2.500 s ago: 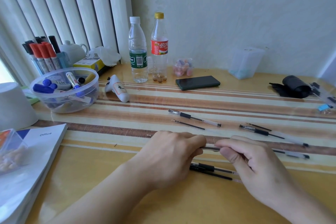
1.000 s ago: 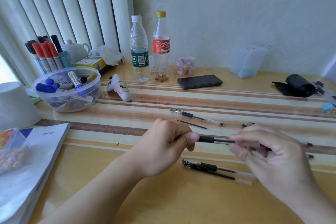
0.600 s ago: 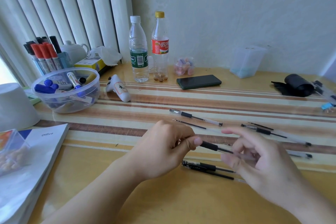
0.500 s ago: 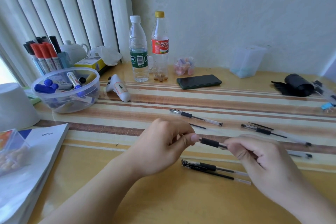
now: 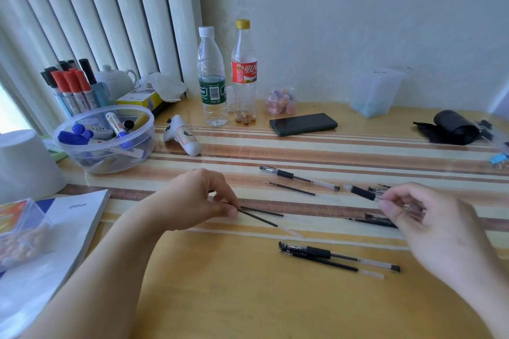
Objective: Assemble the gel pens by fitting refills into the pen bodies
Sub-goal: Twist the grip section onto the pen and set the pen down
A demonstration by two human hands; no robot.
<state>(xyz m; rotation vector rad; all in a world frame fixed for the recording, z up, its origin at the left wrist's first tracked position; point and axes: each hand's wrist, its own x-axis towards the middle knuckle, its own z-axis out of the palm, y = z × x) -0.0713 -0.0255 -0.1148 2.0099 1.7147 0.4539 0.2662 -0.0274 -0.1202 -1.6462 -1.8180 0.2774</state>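
Note:
My left hand (image 5: 197,201) pinches the tip end of a thin black refill (image 5: 264,221) that slants down to the right just above the desk. My right hand (image 5: 418,217) pinches a clear pen body with a black grip (image 5: 362,192), held apart from the refill. On the desk lie a whole gel pen (image 5: 298,177), a loose refill (image 5: 289,188) below it, another pen with a refill (image 5: 338,257) near the front, and more pen parts (image 5: 377,220) partly hidden behind my right hand.
A clear bowl of markers (image 5: 104,140), a white cup (image 5: 24,162), a book (image 5: 68,231) and a small plastic box (image 5: 19,228) fill the left. Two bottles (image 5: 212,77), a white handheld device (image 5: 183,137), a phone (image 5: 303,124) and a black roll (image 5: 451,126) stand further back.
The two hands held one pen together; now they have moved apart. The refill is out in my left hand, and my right hand has carried the pen body to the right.

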